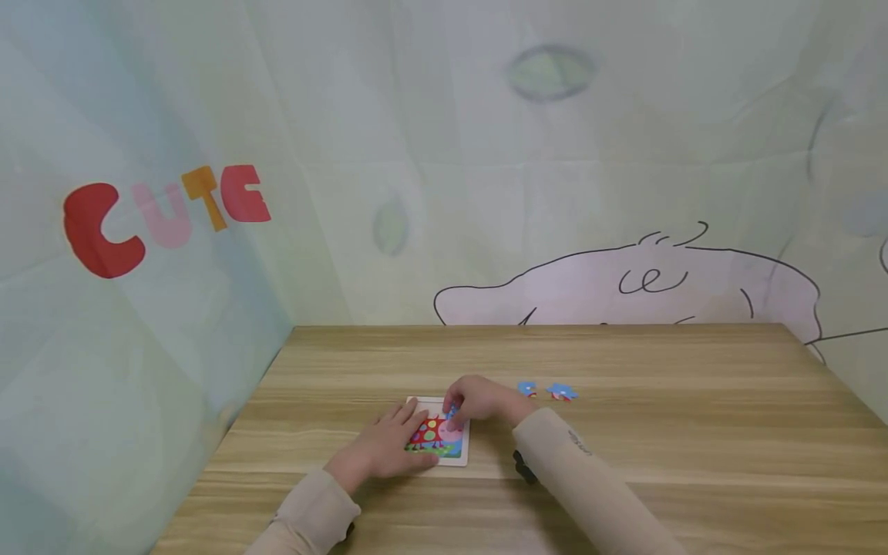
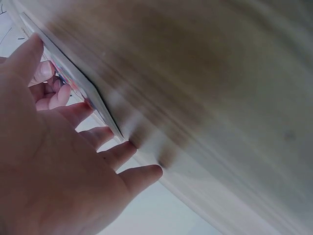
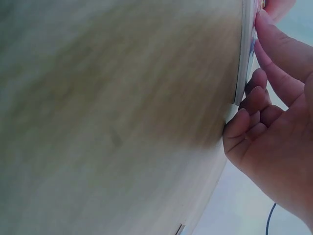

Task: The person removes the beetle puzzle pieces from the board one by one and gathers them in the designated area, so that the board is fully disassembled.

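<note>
- we find the puzzle board (image 1: 454, 462) flat on the wood-grain table (image 1: 694, 432), between the two hands, its pale rim showing along the near and right sides
- the left hand (image 1: 388, 447) is spread, grasping nothing; its thumb lies across the near edge of the board, while the left wrist view shows the outer fingertips past the board's edge, on the table
- the right hand (image 1: 479, 397) is bent over the far right corner, thumb and forefinger at a blue patch (image 1: 454, 412); we cannot tell whether they pinch a piece or merely press it
- the red spotted picture (image 1: 429, 432) shows between the hands, with a pale area at its far side that we judge unfilled
- two loose puzzle pieces, one nearer the right wrist (image 1: 527, 388) and one farther right (image 1: 562, 391), lie apart on the table
- risk: if the left hand bears too lightly, sideways pressure from the right could slide the board
- risk: if the blue patch is a piece set askew, pressing could ride it over its neighbour or bend a tab
- risk: the right sleeve (image 1: 590, 478) or wrist, drawn back low, could sweep the nearer loose piece
</note>
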{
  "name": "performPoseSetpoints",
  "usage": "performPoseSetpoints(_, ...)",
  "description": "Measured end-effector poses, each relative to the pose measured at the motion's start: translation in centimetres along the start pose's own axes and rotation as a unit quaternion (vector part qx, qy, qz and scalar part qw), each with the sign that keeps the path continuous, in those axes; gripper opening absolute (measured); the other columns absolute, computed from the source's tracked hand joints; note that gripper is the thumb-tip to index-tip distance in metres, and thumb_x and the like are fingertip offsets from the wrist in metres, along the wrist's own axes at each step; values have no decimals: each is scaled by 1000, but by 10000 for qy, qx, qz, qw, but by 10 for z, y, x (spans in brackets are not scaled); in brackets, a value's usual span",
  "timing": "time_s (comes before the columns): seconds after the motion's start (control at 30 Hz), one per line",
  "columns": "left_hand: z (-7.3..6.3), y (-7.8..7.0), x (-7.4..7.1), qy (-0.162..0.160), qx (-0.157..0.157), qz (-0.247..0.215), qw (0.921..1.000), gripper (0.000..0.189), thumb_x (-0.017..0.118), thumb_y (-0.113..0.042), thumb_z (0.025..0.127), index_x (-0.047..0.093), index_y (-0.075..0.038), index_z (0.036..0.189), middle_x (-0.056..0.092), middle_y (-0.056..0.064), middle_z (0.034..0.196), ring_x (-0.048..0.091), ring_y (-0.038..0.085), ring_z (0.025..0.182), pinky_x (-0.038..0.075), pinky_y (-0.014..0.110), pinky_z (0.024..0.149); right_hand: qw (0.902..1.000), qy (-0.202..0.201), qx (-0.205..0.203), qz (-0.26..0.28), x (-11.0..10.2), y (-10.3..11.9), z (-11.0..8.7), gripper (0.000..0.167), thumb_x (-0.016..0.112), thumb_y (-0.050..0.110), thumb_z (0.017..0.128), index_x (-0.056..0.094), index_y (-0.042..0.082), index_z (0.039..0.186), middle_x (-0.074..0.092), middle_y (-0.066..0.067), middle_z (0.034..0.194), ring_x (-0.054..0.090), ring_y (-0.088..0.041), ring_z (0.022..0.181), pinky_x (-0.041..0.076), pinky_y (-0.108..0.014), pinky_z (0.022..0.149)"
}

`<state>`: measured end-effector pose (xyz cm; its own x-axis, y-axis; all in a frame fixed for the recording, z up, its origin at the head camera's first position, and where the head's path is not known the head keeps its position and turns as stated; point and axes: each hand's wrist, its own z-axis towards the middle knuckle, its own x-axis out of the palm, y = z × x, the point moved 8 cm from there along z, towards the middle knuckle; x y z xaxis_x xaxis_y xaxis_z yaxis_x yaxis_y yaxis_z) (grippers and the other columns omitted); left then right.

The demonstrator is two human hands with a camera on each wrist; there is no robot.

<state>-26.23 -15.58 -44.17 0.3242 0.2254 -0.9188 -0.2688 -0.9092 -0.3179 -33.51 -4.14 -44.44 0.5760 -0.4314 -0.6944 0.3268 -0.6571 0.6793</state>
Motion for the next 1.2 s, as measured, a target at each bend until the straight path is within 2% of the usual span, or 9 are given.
performPoseSetpoints(0.27,0,0,0,-19,42,43,10000,81,60,-57,87,40,-7,147,25,18,157,22,41,143,21,65,110,9999,-4,24,-99,0,2,-1,8,75,13,84,67,15,87,59,2,86,51,-16,84,43,-33,79)
performPoseSetpoints(0.43,0,0,1,4,0,18,10000,81,60,-58,87,39,-8,147,24,17,157,22,41,143,21,65,110,9995,-71,-139,-279,0,4,0,10,76,10,82,67,14,85,56,1,92,49,-15,88,43,-35,85)
performPoseSetpoints(0.63,0,-1,1,5,-15,36,10000,81,60,-58,86,40,-8,147,24,17,157,22,41,143,21,64,110,9988,-140,-252,-384,-1,5,0,11,77,10,80,67,14,84,53,1,93,48,-15,88,43,-35,86)
performPoseSetpoints(0.77,0,0,0,6,-24,48,10000,82,60,-58,86,40,-8,147,24,17,157,22,41,143,21,64,110,9994,-147,-185,-264,-2,3,1,13,76,11,81,67,16,89,55,2,95,50,-15,91,44,-36,89)
performPoseSetpoints(1.0,0,0,1,7,-18,55,10000,82,60,-58,86,39,-8,147,25,17,157,22,41,143,21,64,111,9995,-303,-27,127,-5,-3,1,32,77,10,78,64,15,107,59,0,99,54,-17,93,47,-38,88)
performPoseSetpoints(1.2,1,1,2,7,-13,71,10000,81,60,-59,86,39,-9,147,24,16,157,22,40,144,21,64,111,9991,-380,-21,182,-8,-3,-1,30,78,11,78,65,10,105,61,1,96,55,-16,91,47,-37,90)
